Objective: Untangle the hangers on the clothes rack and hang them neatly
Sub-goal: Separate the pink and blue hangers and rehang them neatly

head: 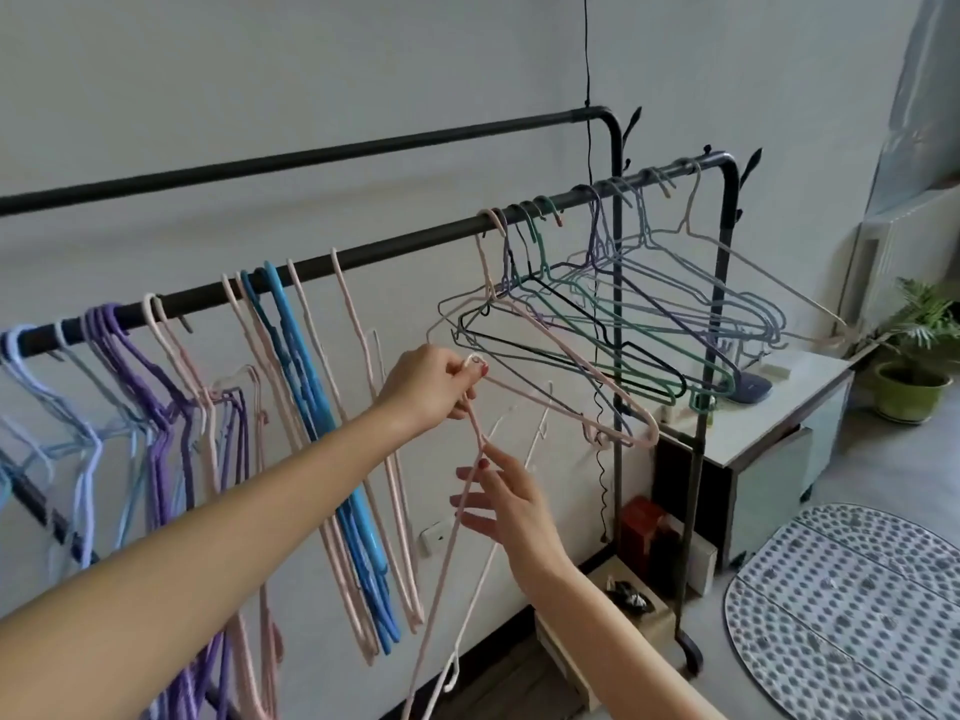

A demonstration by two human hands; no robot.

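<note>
While the left hand (439, 381) is raised below the front rail (363, 257), its fingers are curled round the hook end of a pink hanger (470, 433) and pinch it near the top. That hanger is off the rail; its thin wire runs down from the left hand, passes the right hand, and ends near the bottom edge of the view. A white hanger (519, 449) lies against it, crossing behind, with its hook low near the floor.

The right hand (506, 504) sits lower and to the right. Its fingers are spread and mostly straight; the fingertips touch the pink wire where the two hangers cross. No closed grip is visible on that hand.

The rack has two dark rails: the front rail carries all hangers, the back rail (311, 155) is higher and behind.

Left section of the front rail: light-blue and purple hangers (150, 387) hang crowded and overlapping, with pink ones mixed in. Middle section: blue hangers (306, 387) and further pink ones hang steeply, nearly edge-on.

Right section: a cluster of green, black, grey and pale hangers (597, 324) hangs with frames interlocked and tilted. One pink hanger in this cluster hangs from the rail and slopes down to the right.

A thin black cord (589, 148) drops from above past the back rail. Beyond the rack stands a low cabinet (779, 439), a potted plant (914, 350) beside it, and a patterned mat (852, 615) on the floor.
</note>
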